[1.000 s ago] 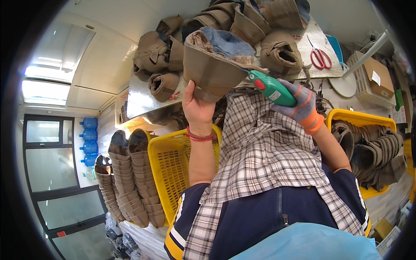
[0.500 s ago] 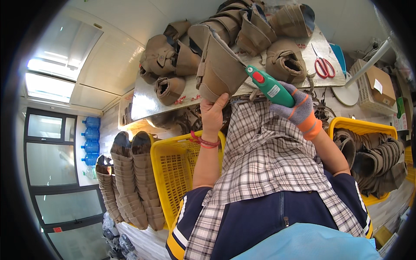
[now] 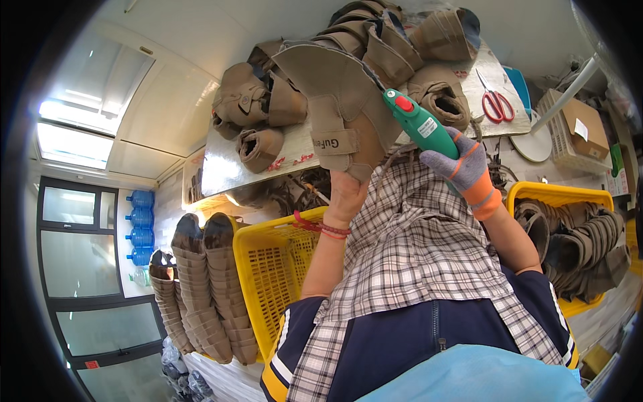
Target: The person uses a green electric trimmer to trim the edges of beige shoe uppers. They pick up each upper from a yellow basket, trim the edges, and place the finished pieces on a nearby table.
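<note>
The bare left hand (image 3: 349, 194) has its grip clamped on the lower end of a brown boot upper (image 3: 376, 124), which rises directly above that grip with its strap (image 3: 335, 142) facing the wearer. The gloved right hand (image 3: 463, 164) has its grip closed around a green handheld power tool (image 3: 423, 128) with a red button; the tip, up and to the left of that grip, meets or nearly meets the upper's edge. This piece seems to be mid-work; how much of its edge has been gone over cannot be told.

Just beyond the tool, a rolled boot upper (image 3: 442, 100) rests on the table (image 3: 218, 164). Left of the left grip lie a small upper (image 3: 260, 149) and a strapped group (image 3: 244, 97); farther past the held piece is a larger pile (image 3: 402, 43). Red-handled scissors (image 3: 497, 106) lie beyond the right grip, touched by neither hand.

Below and left of the left grip stands a yellow basket (image 3: 271, 251), with nested uppers (image 3: 201, 288) stacked past it. Well right of the right grip, another yellow basket (image 3: 559, 193) holds more uppers (image 3: 589, 244). By these quantities the work looks to be one piece in a large batch; which stacks are finished and which remain cannot be told.
</note>
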The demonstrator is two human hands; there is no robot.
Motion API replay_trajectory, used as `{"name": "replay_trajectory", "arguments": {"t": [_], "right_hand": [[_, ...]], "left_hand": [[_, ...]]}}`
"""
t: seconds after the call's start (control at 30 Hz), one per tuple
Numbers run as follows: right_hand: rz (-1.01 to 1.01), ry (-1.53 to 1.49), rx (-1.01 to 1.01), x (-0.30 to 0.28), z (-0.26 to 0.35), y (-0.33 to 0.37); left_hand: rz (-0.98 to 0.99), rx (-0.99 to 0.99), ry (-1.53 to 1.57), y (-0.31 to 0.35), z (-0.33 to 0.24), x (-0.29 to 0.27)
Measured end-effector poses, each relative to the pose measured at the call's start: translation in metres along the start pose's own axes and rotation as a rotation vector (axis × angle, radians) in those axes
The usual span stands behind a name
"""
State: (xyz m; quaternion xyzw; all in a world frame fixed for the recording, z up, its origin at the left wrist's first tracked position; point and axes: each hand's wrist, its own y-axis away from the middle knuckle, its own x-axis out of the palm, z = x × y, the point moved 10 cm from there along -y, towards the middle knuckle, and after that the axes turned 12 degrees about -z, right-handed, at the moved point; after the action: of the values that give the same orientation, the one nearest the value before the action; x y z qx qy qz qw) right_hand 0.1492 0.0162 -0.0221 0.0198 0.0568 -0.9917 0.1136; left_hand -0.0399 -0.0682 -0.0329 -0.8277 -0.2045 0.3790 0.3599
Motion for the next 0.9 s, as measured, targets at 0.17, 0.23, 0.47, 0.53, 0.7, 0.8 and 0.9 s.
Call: {"name": "replay_trajectory", "arguments": {"t": [0.17, 0.23, 0.47, 0.53, 0.7, 0.8, 0.9], "right_hand": [[0.014, -0.071, 0.039, -0.002, 0.006, -0.007], [0.007, -0.092, 0.053, -0.004, 0.007, -0.014], [-0.135, -0.066, 0.03, -0.038, 0.007, -0.025], [-0.169, -0.066, 0.028, -0.048, 0.002, -0.022], [-0.212, -0.048, 0.038, -0.067, -0.023, -0.015], [-0.238, -0.013, 0.064, -0.073, -0.027, -0.009], [-0.258, 0.025, 0.087, -0.082, -0.035, -0.009]], "left_hand": [[0.078, 0.094, -0.064, 0.008, -0.014, 0.008], [0.056, 0.116, -0.081, 0.006, -0.018, 0.006], [-0.338, -0.235, -0.052, -0.013, 0.095, -0.073], [-0.335, -0.187, -0.096, -0.066, 0.128, -0.103], [-0.591, -0.079, -0.647, -0.127, 0.181, -0.14], [-0.692, -0.441, -0.167, -0.1, 0.222, -0.084], [-0.487, -1.036, 0.716, -0.062, 0.253, 0.064]]}}
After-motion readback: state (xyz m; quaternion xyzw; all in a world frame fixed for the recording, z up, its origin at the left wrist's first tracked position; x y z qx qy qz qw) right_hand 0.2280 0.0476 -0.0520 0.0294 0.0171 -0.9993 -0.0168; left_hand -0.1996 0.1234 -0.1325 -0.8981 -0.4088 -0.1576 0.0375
